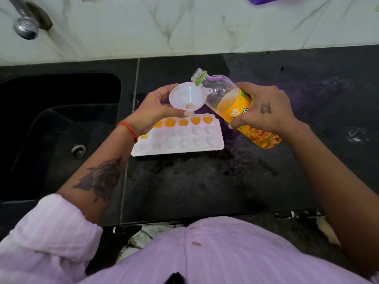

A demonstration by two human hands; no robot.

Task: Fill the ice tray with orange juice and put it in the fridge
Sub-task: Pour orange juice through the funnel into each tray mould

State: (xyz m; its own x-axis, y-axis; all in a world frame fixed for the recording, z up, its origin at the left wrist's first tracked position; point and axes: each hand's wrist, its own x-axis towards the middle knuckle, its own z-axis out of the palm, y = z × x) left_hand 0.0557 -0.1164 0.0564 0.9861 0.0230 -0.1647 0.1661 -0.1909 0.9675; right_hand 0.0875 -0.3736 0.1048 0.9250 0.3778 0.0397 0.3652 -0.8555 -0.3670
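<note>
Black counter point(205, 181), tray point(217, 144), funnel point(184, 95), bottle point(231, 103)

Counter point(205, 187) before ice tray point(220, 140) open; sink point(61, 128) left.

A white, matt plastic ice tray point(180, 140) lies near the black polished stone worktop's point(205, 187) left edge — a translucent smooth plastic funnel point(184, 97) and clear glossy plastic bottle point(231, 99) above it.

My white ice tray point(180, 140) lies flat on the desk, far row filled orange. My half-full juice bottle point(233, 103), uncapped, tilts above the white funnel point(185, 97).
</note>
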